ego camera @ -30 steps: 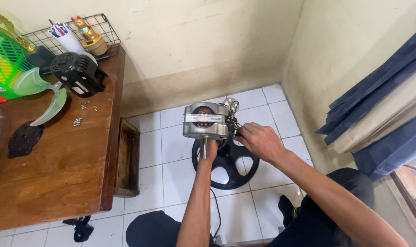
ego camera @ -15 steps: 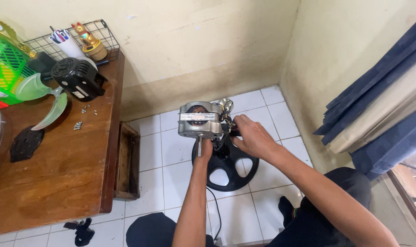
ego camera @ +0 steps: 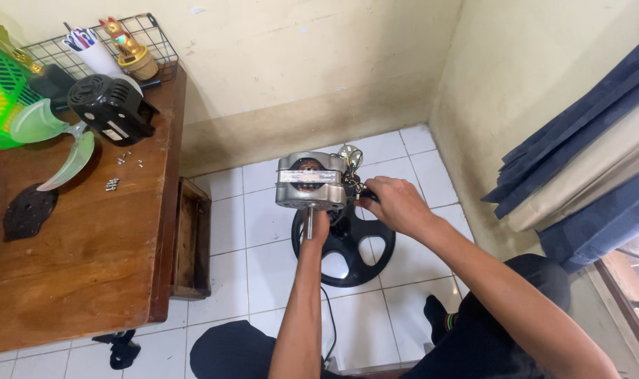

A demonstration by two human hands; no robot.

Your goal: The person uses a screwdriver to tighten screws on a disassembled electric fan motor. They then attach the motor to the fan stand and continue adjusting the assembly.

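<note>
A bare metal fan motor (ego camera: 311,181) with its shaft pointing toward me is held up over the tiled floor. My left hand (ego camera: 318,228) grips it from below, around the shaft end. My right hand (ego camera: 393,202) pinches the wiring and small parts on the motor's right side (ego camera: 352,184). Directly beneath stands a round black fan base (ego camera: 347,242). On the wooden table (ego camera: 88,253) at the left lie the black motor cover (ego camera: 109,107), a translucent green fan blade (ego camera: 60,151), several loose screws (ego camera: 119,168) and a flat black plastic piece (ego camera: 28,210).
A wire basket (ego camera: 133,38) with a cup of pens and a small gold figurine sits at the table's back. A green basket (ego camera: 0,91) is far left. A wooden drawer (ego camera: 192,238) leans by the table. Blue curtains (ego camera: 593,147) hang at the right. A cord (ego camera: 328,316) runs along the floor.
My view has drifted slightly; the motor sits a bit lower and to the right in frame. Both hands keep their hold, with the right hand working at the motor's side.
</note>
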